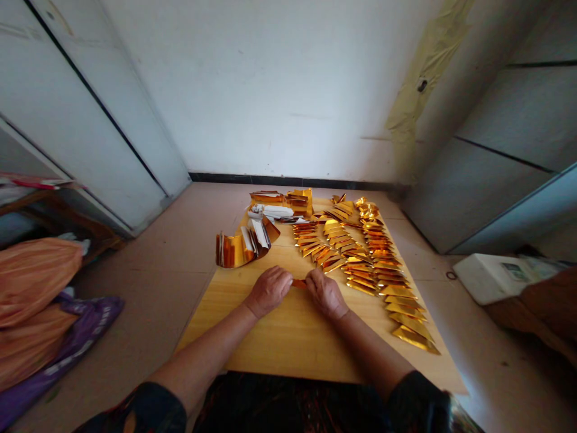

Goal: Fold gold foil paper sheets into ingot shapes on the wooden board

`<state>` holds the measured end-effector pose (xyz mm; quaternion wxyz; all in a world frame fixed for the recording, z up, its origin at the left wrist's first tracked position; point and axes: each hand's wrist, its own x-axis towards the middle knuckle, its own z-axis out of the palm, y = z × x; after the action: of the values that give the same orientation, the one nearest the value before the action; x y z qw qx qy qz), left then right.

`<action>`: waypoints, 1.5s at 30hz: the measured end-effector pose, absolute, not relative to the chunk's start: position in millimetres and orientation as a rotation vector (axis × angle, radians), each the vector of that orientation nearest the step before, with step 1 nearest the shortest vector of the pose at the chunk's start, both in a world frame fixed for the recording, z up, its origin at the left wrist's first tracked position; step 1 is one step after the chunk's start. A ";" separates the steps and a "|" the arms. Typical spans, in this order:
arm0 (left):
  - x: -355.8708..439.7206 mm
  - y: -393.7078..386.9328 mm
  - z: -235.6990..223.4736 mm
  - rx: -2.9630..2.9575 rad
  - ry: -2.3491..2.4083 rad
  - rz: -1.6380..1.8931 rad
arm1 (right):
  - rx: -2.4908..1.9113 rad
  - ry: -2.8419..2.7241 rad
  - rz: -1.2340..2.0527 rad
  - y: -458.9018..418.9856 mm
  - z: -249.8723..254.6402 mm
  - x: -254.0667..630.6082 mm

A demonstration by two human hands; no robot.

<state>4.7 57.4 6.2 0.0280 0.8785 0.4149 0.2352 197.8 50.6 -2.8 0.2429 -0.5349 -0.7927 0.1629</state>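
Note:
My left hand [269, 291] and my right hand [326, 294] rest close together on a pale wooden board [288, 346]. Both pinch a small strip of orange-gold foil [299, 283] between them, and the fingers hide most of it. Long rows of folded gold foil pieces [383, 267] run across the board beyond my right hand. Farther off, beyond my left hand, stands a curved bundle of gold foil [238, 246] with white paper strips [259, 234] tucked in it. More stacked gold foil [293, 201] lies at the board's far edge.
The board lies on a pale tiled floor [148, 258], near a white wall with dark skirting [288, 179]. Orange sacks [33, 282] and a purple bag [76, 343] lie on the left. A white device [498, 276] stands on the right.

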 end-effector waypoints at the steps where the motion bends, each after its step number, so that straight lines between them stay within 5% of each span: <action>1: 5.0 57.1 5.2 2.661 1.286 0.737 | -1.449 -2.113 0.528 50.0 -0.8 197.6; 11: 7.9 51.0 13.5 2.174 1.259 0.688 | -1.210 -1.698 1.286 50.4 5.2 202.4; 45: 12.8 48.7 20.0 1.842 1.210 0.678 | -1.129 -1.515 1.310 50.1 1.7 197.1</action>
<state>12.8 48.7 20.0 0.4059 0.7301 0.4795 0.2687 197.1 50.1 1.7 0.4090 -0.4483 -0.6012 0.5198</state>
